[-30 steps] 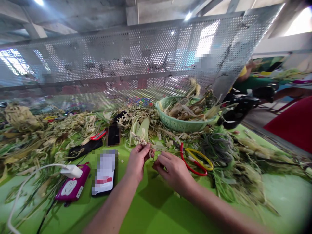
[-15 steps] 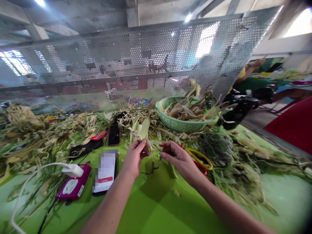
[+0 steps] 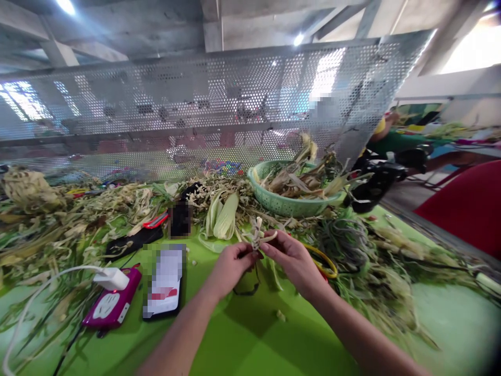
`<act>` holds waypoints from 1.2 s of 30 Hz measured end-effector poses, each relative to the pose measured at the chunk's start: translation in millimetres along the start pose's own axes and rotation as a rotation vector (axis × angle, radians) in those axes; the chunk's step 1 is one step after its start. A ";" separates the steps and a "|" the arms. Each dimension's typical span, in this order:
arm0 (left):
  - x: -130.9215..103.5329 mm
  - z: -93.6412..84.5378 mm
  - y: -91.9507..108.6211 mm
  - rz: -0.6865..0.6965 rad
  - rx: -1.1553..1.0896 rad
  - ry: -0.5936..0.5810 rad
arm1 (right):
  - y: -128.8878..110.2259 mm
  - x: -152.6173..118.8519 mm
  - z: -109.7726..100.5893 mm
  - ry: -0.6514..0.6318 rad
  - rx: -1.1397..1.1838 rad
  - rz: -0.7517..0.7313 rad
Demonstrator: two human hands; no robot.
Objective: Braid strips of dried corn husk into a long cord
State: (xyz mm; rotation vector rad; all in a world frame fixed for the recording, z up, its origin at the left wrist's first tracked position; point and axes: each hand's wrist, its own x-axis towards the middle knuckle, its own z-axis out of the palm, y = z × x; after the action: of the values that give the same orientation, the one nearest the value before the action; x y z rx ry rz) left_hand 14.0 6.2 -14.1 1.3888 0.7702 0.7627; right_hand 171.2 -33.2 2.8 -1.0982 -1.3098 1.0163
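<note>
A small knotted bundle of pale corn husk strips (image 3: 256,234) stands upright between my hands, low over the green table. My left hand (image 3: 234,265) is closed, its fingertips pinching the lower part of the bundle. On its right side my right hand (image 3: 289,257) is closed too, thumb and fingers on a pale strip that curls out of it. A dark thin strand (image 3: 247,292) hangs below. Whole pale green corn husks (image 3: 226,218) lie just beyond my left hand. Yellow and red looped handles (image 3: 327,263) show partly behind my right hand.
A green plastic basket (image 3: 291,206) of dry husks stands behind. To the left lie a phone (image 3: 164,282), a purple power bank (image 3: 113,300) with a white cable, and a red cutter (image 3: 155,220). Heaped fibres (image 3: 395,282) cover the right. A perforated metal screen (image 3: 164,120) rises at the back.
Both hands have come closer together, my left moving right, and the bundle now stands upright between them. The pale husks behind are more exposed. The view has shifted slightly.
</note>
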 end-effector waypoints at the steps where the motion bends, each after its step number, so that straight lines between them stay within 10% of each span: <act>1: -0.4 0.7 -0.6 -0.001 0.011 -0.016 | 1.6 0.5 -0.2 0.022 0.024 0.015; 16: -4.6 4.5 7.9 0.108 -0.034 -0.098 | 4.2 1.0 -2.8 0.019 0.151 0.106; 25: -6.2 2.3 9.6 0.035 -0.308 0.053 | -1.2 -0.7 -0.9 -0.003 -0.016 0.045; 36: -9.9 6.9 13.1 0.159 0.065 -0.001 | 0.5 -1.2 -2.1 0.030 -0.068 -0.019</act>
State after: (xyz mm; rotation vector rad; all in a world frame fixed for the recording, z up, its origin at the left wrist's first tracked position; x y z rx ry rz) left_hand 14.1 -5.4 -0.5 1.5220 0.6947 0.8662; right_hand 173.2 -34.3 2.1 -1.1453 -1.3365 0.9437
